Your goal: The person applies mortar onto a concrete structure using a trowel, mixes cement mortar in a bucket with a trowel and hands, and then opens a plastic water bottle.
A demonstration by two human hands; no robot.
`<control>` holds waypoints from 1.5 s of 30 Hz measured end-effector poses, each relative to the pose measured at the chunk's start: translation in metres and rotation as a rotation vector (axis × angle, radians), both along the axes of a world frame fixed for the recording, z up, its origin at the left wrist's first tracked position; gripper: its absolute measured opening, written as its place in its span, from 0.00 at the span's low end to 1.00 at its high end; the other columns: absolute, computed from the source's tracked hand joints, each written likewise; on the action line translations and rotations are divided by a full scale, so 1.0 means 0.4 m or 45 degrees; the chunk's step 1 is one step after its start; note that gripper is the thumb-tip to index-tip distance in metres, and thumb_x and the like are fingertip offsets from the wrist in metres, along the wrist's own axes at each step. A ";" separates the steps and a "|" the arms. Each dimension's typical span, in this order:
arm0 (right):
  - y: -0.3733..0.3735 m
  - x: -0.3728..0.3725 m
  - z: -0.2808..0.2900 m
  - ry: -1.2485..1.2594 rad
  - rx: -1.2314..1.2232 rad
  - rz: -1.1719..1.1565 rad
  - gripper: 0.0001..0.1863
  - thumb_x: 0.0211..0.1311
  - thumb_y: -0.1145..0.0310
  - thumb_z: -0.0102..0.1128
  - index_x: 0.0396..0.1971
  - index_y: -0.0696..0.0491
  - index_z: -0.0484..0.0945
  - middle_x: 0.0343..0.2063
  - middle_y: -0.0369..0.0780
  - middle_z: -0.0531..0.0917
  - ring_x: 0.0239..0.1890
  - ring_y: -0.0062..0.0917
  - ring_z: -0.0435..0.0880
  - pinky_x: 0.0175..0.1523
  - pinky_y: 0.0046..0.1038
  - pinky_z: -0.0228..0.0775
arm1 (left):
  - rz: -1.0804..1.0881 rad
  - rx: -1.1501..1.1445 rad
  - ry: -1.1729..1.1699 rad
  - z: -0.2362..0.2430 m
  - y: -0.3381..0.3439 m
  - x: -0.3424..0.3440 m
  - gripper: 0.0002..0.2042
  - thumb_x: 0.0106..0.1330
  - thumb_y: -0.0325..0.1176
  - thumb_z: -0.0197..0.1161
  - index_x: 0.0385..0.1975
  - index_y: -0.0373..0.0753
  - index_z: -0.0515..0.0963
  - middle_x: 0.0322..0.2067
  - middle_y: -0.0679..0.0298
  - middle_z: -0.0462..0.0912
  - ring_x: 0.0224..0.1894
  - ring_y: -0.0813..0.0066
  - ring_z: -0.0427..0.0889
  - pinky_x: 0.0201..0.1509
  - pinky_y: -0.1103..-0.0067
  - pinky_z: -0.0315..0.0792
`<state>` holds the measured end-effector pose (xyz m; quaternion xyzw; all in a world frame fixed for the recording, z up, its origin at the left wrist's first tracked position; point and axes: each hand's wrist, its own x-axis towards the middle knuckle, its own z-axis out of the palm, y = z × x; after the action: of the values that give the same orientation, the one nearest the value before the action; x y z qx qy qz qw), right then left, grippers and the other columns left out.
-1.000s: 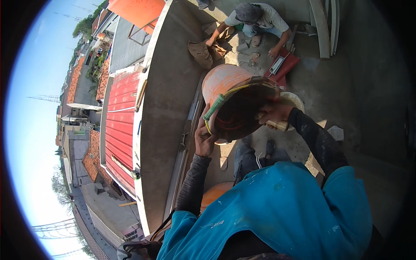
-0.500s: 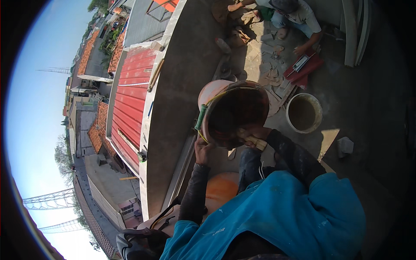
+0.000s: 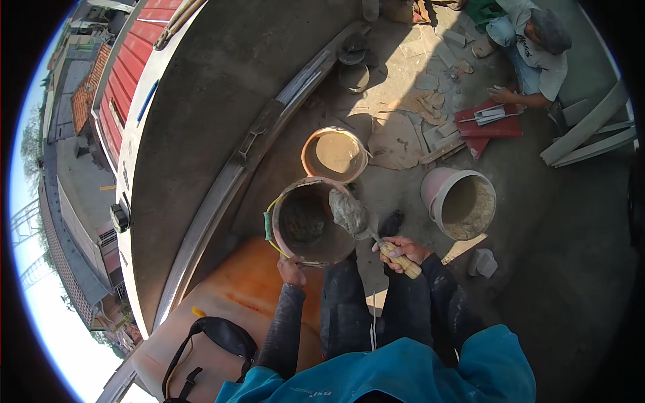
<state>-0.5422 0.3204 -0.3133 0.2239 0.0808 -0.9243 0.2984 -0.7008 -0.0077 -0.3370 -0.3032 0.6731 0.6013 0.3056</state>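
Note:
My left hand (image 3: 292,271) is closed on the near rim of a bucket (image 3: 339,247), which has a wire handle with a green grip. Grey wet mortar lies inside the bucket. In my right hand (image 3: 411,250) is a trowel (image 3: 408,267), held by its wooden handle. A lump of grey mortar (image 3: 348,212) sits on the trowel's blade and hides most of it, above the bucket's right rim.
An orange-rimmed bucket (image 3: 306,156) stands just beyond. To the right is a pale bucket (image 3: 435,201) with grey contents, near a whitish block (image 3: 482,262). A co-worker (image 3: 541,64) crouches far right by a red board (image 3: 507,126). A low wall (image 3: 222,87) runs along the left.
The trowel has come out of the bucket and now carries mortar to the right. The bucket's mouth has turned more upward. My view has swung, showing more floor and less sky.

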 end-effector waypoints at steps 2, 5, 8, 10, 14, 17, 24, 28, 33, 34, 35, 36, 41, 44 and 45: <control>0.008 -0.027 -0.137 -0.072 -0.012 0.030 0.24 0.57 0.69 0.61 0.53 0.58 0.69 0.30 0.39 0.74 0.21 0.18 0.74 0.23 0.20 0.70 | 0.171 -0.125 -0.122 -0.090 -0.034 0.011 0.15 0.51 0.20 0.52 0.40 0.40 0.70 0.29 0.66 0.76 0.28 0.72 0.79 0.27 0.75 0.76; 0.021 -0.103 -0.357 -0.177 0.151 0.044 0.21 0.58 0.71 0.58 0.53 0.56 0.70 0.30 0.39 0.73 0.21 0.20 0.74 0.23 0.21 0.70 | 0.311 -0.176 -0.159 -0.200 -0.067 0.025 0.17 0.52 0.20 0.51 0.43 0.41 0.70 0.32 0.64 0.76 0.30 0.70 0.80 0.33 0.70 0.80; 0.028 -0.209 -0.551 -0.183 0.334 0.115 0.19 0.59 0.71 0.57 0.50 0.56 0.70 0.28 0.38 0.74 0.20 0.20 0.75 0.23 0.22 0.70 | 0.399 -0.229 -0.209 -0.273 -0.090 0.026 0.18 0.53 0.20 0.50 0.46 0.40 0.70 0.36 0.61 0.77 0.35 0.66 0.80 0.39 0.67 0.81; 0.033 -0.295 -0.642 -0.210 0.531 0.211 0.17 0.59 0.71 0.58 0.49 0.56 0.71 0.27 0.38 0.75 0.19 0.19 0.75 0.22 0.22 0.70 | 0.450 -0.253 -0.232 -0.291 -0.099 0.022 0.19 0.54 0.19 0.50 0.47 0.40 0.70 0.38 0.60 0.77 0.38 0.65 0.80 0.42 0.65 0.81; -0.008 -0.443 -0.773 -0.257 1.281 0.573 0.17 0.56 0.68 0.61 0.44 0.59 0.73 0.25 0.42 0.79 0.24 0.30 0.81 0.27 0.31 0.76 | 0.486 -0.160 -0.266 -0.316 -0.056 0.011 0.17 0.53 0.22 0.50 0.45 0.37 0.71 0.43 0.58 0.74 0.46 0.60 0.76 0.49 0.58 0.76; -0.067 -0.506 -0.821 0.080 2.307 1.038 0.19 0.51 0.66 0.63 0.41 0.62 0.74 0.31 0.52 0.82 0.34 0.45 0.84 0.40 0.41 0.77 | 0.545 -0.130 -0.268 -0.351 -0.027 -0.003 0.18 0.54 0.21 0.49 0.46 0.37 0.71 0.43 0.58 0.74 0.47 0.60 0.76 0.51 0.57 0.75; -0.108 -0.402 -0.552 0.081 2.268 1.076 0.21 0.49 0.67 0.61 0.41 0.67 0.73 0.38 0.59 0.80 0.44 0.51 0.80 0.50 0.43 0.73 | 0.539 -0.028 -0.195 -0.312 -0.040 -0.040 0.17 0.54 0.21 0.49 0.46 0.37 0.70 0.43 0.58 0.75 0.45 0.61 0.77 0.47 0.62 0.76; -0.050 -0.247 -0.287 0.372 2.281 0.914 0.22 0.50 0.68 0.60 0.43 0.66 0.71 0.39 0.59 0.80 0.45 0.51 0.79 0.51 0.44 0.71 | 0.374 0.062 -0.117 -0.235 -0.027 -0.048 0.19 0.55 0.21 0.51 0.48 0.40 0.71 0.33 0.64 0.76 0.33 0.72 0.78 0.39 0.71 0.76; -0.055 -0.319 0.025 0.649 2.126 1.303 0.20 0.51 0.66 0.58 0.42 0.62 0.72 0.40 0.57 0.80 0.42 0.52 0.80 0.50 0.46 0.71 | 0.164 0.254 0.025 -0.076 0.008 -0.040 0.21 0.51 0.19 0.51 0.48 0.38 0.72 0.29 0.68 0.75 0.29 0.76 0.76 0.35 0.77 0.75; -0.063 -0.335 0.039 0.625 2.196 1.264 0.19 0.52 0.67 0.58 0.42 0.62 0.72 0.38 0.58 0.80 0.40 0.52 0.80 0.48 0.46 0.72 | 0.110 0.279 0.060 -0.021 0.046 -0.046 0.19 0.50 0.19 0.51 0.44 0.38 0.74 0.28 0.67 0.76 0.29 0.77 0.77 0.34 0.79 0.75; -0.077 -0.341 0.054 0.608 2.258 1.224 0.19 0.52 0.67 0.58 0.42 0.62 0.72 0.35 0.58 0.80 0.39 0.53 0.80 0.47 0.47 0.72 | 0.059 0.296 0.096 0.040 0.076 -0.042 0.17 0.49 0.18 0.51 0.40 0.38 0.75 0.27 0.67 0.77 0.29 0.77 0.78 0.33 0.80 0.74; -0.090 -0.348 0.081 0.599 2.310 1.187 0.19 0.52 0.67 0.58 0.42 0.62 0.72 0.35 0.58 0.80 0.39 0.53 0.80 0.47 0.47 0.72 | 0.034 0.329 0.132 0.090 0.111 -0.048 0.17 0.49 0.18 0.51 0.40 0.38 0.75 0.27 0.67 0.77 0.29 0.77 0.78 0.33 0.80 0.74; -0.102 -0.232 0.269 0.931 2.848 1.029 0.15 0.52 0.68 0.56 0.36 0.64 0.76 0.31 0.52 0.82 0.33 0.44 0.85 0.38 0.42 0.78 | -0.244 0.460 0.277 0.327 0.212 -0.058 0.22 0.46 0.18 0.52 0.46 0.33 0.75 0.33 0.65 0.81 0.31 0.74 0.80 0.34 0.80 0.75; -0.009 -0.188 0.467 1.002 2.679 1.406 0.16 0.52 0.69 0.56 0.37 0.64 0.75 0.31 0.52 0.81 0.33 0.42 0.85 0.37 0.37 0.79 | -0.339 0.584 0.366 0.378 0.224 -0.044 0.22 0.46 0.18 0.52 0.44 0.34 0.76 0.33 0.64 0.81 0.31 0.74 0.80 0.33 0.79 0.75; 0.007 -0.178 0.497 0.820 2.810 1.234 0.14 0.52 0.70 0.56 0.36 0.63 0.76 0.31 0.52 0.82 0.33 0.41 0.85 0.37 0.37 0.79 | -0.287 0.630 0.379 0.407 0.242 -0.035 0.21 0.46 0.18 0.52 0.43 0.34 0.76 0.32 0.65 0.81 0.29 0.75 0.79 0.32 0.80 0.74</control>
<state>-0.6135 0.3231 -0.1144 0.0656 0.9564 -0.1707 0.2276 -0.7148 0.0891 -0.1741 -0.0517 0.5730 0.7471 0.3330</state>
